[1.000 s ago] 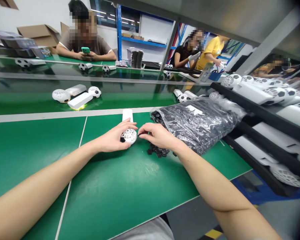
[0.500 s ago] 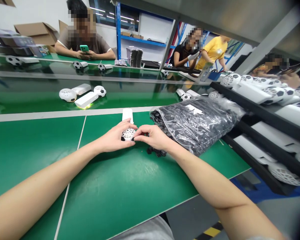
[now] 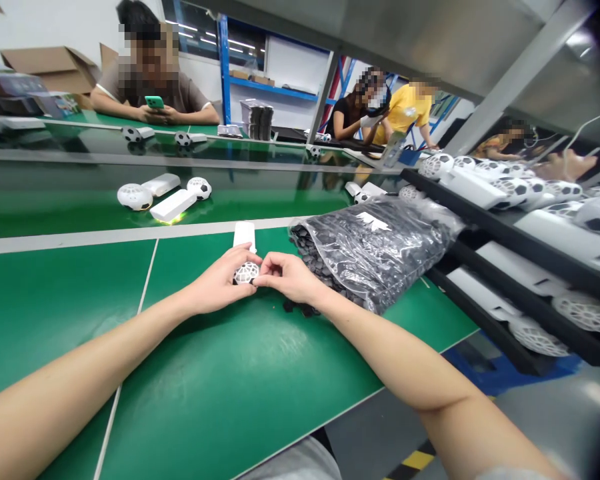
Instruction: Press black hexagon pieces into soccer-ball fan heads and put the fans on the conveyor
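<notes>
Room for moving is widest on the near side: the green mat (image 3: 220, 373) lies bare from the hands back to its front edge, which runs slanting down to the left, and to the left it stays bare across a thin white seam. To the right the space is tight, since a bag (image 3: 380, 250) of small black pieces lies just beside the right hand (image 3: 290, 279), its open mouth facing the hands and a few loose pieces (image 3: 297, 308) spilled on the mat under the wrist. Beyond the bag a black rack (image 3: 505, 233) of white parts closes that side. Ahead, a pale strip marks the mat's far edge, with the glossy belt (image 3: 80, 200) behind it.

Both hands meet on a fan (image 3: 246, 267) lying flat on the mat. Its long axis runs straight away from the person: the ball-shaped head sits nearest, between the hands, and the flat white handle points toward the belt. The left hand (image 3: 217, 283) curls around the head from the left, thumb over its top. The right hand's fingertips (image 3: 265, 265) are pinched together against the head's right side; whether they hold a black piece I cannot tell.

The head is a white plastic lattice of open cells with dark showing through; the handle is smooth and rounded. The bag is clear, crinkled film.
</notes>
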Demonstrator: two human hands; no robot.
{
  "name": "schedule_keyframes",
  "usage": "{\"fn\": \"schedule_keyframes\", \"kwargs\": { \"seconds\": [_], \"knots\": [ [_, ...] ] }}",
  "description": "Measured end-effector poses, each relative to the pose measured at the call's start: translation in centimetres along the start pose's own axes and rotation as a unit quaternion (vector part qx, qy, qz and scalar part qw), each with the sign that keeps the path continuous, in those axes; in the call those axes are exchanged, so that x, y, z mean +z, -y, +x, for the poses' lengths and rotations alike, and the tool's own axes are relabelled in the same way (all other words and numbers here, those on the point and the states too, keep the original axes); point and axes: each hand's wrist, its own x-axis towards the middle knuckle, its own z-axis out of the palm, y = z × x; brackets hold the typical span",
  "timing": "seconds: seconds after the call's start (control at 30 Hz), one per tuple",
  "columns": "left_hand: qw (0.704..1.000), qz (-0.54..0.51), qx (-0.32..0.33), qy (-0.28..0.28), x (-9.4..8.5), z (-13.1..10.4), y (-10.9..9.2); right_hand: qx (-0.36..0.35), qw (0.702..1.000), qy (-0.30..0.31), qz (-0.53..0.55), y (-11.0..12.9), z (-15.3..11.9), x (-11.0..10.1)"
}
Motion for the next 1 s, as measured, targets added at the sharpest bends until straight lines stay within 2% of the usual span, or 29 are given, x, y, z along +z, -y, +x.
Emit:
{"fn": "schedule_keyframes", "kwargs": {
  "seconds": [0.1, 0.17, 0.23, 0.27, 0.33, 0.4, 0.43, 0.5, 0.53, 0.63, 0.67, 0.73, 0.87, 1.0],
  "knots": [
    [1.0, 0.007, -0.001, 0.002, 0.0, 0.0, -0.1, 0.016, 0.999, 0.012, -0.044, -0.3, 0.5, -0.5],
    [1.0, 0.014, -0.004, 0.001, 0.2, 0.0, -0.1, 0.02, 0.994, 0.016, -0.104, -0.6, 0.9, -1.6],
    [1.0, 0.015, -0.007, -0.004, 0.3, 0.0, 0.0, 0.033, 0.977, -0.032, -0.21, -0.9, 1.2, -3.2],
    [1.0, 0.013, -0.007, -0.008, 0.3, -0.1, 0.1, 0.051, 0.954, -0.079, -0.284, -1.0, 1.3, -4.1],
    [1.0, 0.009, -0.005, -0.007, 0.3, -0.1, 0.2, 0.116, 0.893, -0.118, -0.419, -1.3, 1.3, -5.6],
    [1.0, 0.004, 0.004, 0.007, 0.2, -0.1, 0.3, 0.162, 0.852, -0.105, -0.487, -1.6, 1.2, -6.5],
    [1.0, 0.001, 0.01, 0.015, 0.2, -0.1, 0.3, 0.172, 0.845, -0.09, -0.498, -1.6, 1.1, -6.7],
    [1.0, -0.001, 0.022, 0.014, 0.3, -0.1, 0.4, 0.175, 0.845, -0.066, -0.501, -1.5, 0.9, -6.7],
    [1.0, 0.005, 0.012, -0.005, 0.4, -0.1, 0.4, 0.175, 0.845, -0.055, -0.503, -1.4, 0.8, -6.6],
    [0.99, 0.035, -0.091, -0.1, 0.8, -0.2, 0.4, 0.173, 0.844, -0.027, -0.506, -0.9, 0.6, -6.4],
    [0.985, 0.034, -0.129, -0.113, 0.8, -0.2, 0.4, 0.17, 0.846, -0.018, -0.506, -0.8, 0.4, -6.3],
    [0.981, 0.011, -0.167, -0.093, 0.6, -0.2, 0.3, 0.158, 0.852, 0.002, -0.5, -0.6, 0.2, -6.3],
    [0.988, -0.02, -0.151, -0.023, -0.7, -0.2, 0.2, 0.116, 0.872, 0.026, -0.474, -0.3, -0.1, -6.0],
    [0.993, -0.02, -0.108, 0.044, -2.3, -0.1, 0.7, 0.016, 0.934, -0.028, -0.356, 0.4, -0.2, -5.3]
  ]
}}
